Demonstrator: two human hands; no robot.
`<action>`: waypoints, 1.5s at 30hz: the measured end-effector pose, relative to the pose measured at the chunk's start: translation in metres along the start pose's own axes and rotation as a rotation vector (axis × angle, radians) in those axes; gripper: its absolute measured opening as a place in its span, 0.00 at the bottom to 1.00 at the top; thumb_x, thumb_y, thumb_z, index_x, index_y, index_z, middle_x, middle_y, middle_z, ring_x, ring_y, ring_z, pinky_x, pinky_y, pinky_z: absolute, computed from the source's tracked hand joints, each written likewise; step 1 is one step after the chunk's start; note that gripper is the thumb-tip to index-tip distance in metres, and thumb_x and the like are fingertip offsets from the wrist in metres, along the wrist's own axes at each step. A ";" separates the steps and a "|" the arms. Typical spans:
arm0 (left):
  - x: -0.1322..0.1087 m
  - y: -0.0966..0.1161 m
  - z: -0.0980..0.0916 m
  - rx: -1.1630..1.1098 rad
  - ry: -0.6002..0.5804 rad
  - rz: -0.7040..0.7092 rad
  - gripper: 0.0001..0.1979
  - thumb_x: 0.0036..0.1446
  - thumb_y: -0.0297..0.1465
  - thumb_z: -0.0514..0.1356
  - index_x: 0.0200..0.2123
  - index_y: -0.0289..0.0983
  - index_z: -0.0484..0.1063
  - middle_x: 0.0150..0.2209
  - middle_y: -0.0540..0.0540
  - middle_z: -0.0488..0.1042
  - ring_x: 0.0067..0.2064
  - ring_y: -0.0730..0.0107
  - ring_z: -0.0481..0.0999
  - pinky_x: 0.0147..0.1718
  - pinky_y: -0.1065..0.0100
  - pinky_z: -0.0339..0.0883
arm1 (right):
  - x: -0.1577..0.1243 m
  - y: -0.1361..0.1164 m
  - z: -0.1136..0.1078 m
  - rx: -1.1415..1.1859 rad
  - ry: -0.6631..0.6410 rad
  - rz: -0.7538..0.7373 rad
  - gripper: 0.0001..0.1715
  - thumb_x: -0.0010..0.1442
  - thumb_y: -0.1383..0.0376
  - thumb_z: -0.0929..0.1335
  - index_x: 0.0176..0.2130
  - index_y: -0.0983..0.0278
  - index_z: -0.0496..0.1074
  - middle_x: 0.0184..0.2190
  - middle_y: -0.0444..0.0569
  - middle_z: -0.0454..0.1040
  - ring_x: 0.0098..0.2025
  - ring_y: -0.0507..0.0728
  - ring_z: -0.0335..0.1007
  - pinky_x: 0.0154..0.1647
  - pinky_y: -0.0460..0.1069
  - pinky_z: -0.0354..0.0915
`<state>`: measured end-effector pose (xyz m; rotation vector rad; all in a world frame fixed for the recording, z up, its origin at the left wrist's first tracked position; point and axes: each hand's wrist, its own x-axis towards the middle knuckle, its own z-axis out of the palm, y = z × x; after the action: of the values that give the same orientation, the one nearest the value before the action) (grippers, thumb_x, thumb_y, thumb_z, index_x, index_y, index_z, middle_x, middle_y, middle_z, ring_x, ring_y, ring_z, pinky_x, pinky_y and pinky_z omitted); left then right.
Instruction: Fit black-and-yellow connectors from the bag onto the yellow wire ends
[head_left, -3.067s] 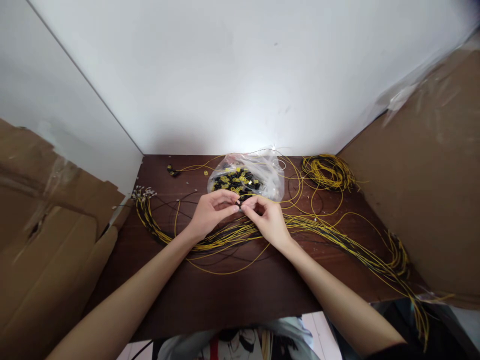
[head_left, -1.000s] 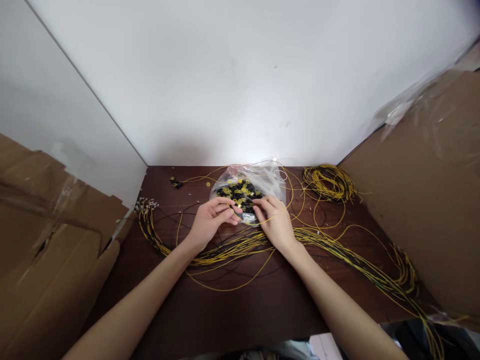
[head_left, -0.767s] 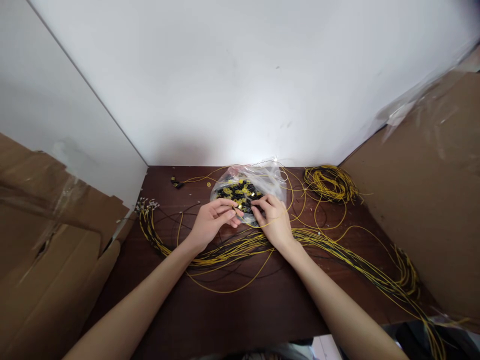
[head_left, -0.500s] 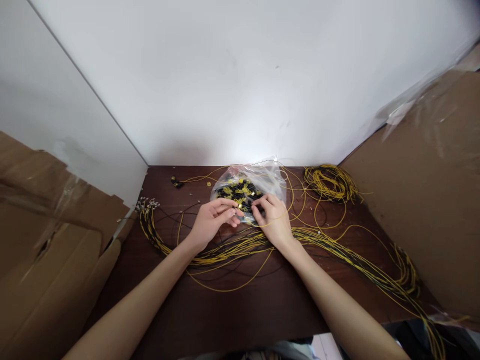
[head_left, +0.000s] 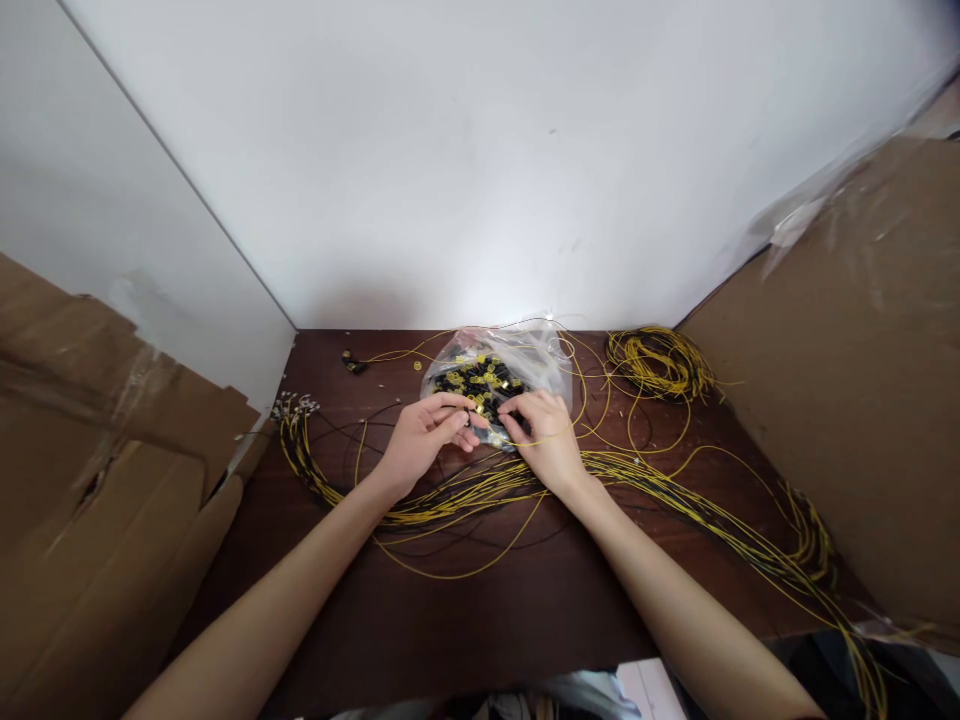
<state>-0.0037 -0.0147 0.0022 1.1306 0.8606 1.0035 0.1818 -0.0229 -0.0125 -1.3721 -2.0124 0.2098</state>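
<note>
The left hand [head_left: 424,440] and right hand [head_left: 553,440] had narrow grips over the plastic bag [head_left: 551,370], any hold unclear. Seemingly wired parts [head_left: 352,363] lay back left; loose connectors [head_left: 489,380] filled the bag; the wire bundle [head_left: 465,493] looked unfitted.

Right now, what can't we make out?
In the head view:
Left hand: what its fingers hold, if anything; too small.
Right hand: whether it grips anything; too small.
Wire bundle: partly hidden behind left forearm and right hand.
White tips: too small for shape.
Pale items past the table: cut off by bottom edge.
</note>
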 end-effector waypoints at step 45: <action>-0.004 -0.004 0.002 -0.068 0.014 0.013 0.10 0.44 0.28 0.67 0.32 0.33 0.74 0.36 0.45 0.77 0.34 0.68 0.78 0.39 0.65 0.74 | -0.009 -0.027 0.001 0.961 0.155 0.313 0.09 0.51 0.60 0.72 0.32 0.62 0.74 0.31 0.46 0.71 0.32 0.53 0.73 0.38 0.50 0.72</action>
<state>-0.0023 -0.0197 -0.0005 1.0737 0.8252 1.0457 0.1629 -0.0425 -0.0039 -0.9908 -1.2442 1.0218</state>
